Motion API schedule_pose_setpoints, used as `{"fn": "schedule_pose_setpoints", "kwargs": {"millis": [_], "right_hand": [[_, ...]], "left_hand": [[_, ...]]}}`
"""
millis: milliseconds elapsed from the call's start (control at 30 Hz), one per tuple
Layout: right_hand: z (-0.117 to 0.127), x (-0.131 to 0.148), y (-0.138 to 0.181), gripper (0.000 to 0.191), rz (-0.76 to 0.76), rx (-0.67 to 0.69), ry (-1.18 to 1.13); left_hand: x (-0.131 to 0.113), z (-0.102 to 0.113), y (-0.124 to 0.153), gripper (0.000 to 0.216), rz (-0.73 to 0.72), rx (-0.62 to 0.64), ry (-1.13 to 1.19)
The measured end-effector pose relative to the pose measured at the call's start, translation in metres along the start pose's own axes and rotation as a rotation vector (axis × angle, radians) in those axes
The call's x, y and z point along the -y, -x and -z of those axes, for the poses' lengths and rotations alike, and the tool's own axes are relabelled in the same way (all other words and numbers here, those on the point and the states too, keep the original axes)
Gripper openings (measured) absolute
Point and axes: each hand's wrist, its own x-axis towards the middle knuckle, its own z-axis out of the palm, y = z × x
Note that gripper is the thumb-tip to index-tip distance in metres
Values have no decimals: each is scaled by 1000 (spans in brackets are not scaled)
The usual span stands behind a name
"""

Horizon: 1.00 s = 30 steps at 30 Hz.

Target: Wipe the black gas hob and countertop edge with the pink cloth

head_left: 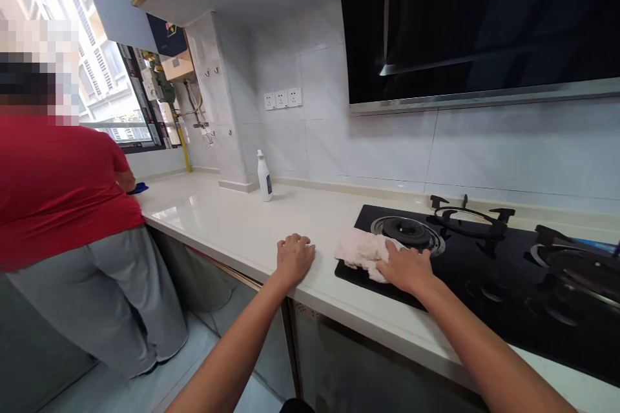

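Work on the hob [458, 268] looks unfinished: its left burner [405, 230] is bare, a pan support [477, 233] sits towards its back edge, and how much surface is done I cannot tell. The pale cloth [361, 248] lies over the hob's left end, the right hand [407, 266] curled on it, gripping loosely. The left hand [294, 257], half open and empty, rests on the bench [320, 213] left of the hob.

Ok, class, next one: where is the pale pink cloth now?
In the head view, the pale pink cloth lies just right of centre, over the left edge of the black stove, the right hand touching its right end.
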Motion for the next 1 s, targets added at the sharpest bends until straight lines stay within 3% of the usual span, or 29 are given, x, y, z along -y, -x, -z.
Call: {"fn": "schedule_pose_setpoints", "kwargs": {"millis": [167, 367, 467, 600, 733, 867, 1000], "right_hand": [[-4, 0, -17, 54, 12, 65, -26], [-27, 58, -25, 88, 25, 44, -99], [-32, 79, -39, 75, 2, 4, -116], [-36, 85, -72, 54, 5, -63, -132], [-41, 77, -115, 58, 56, -111, -142], [-45, 74, -163, 58, 77, -93, -126], [-48, 78, -200, 56, 54, -68, -103]], "left_hand": [[36, -6, -14, 30, 37, 84, -44], [38, -19, -17, 40, 18, 144, -91], [38, -17, -12, 45, -38, 190, -108], [47, -8, -3, 48, -120, 209, -98], [56, -2, 1, 46, -202, 157, -30], [57, -2, 3, 42, -167, 112, 35], [57, -8, 7, 25, -112, 19, 144]]}}
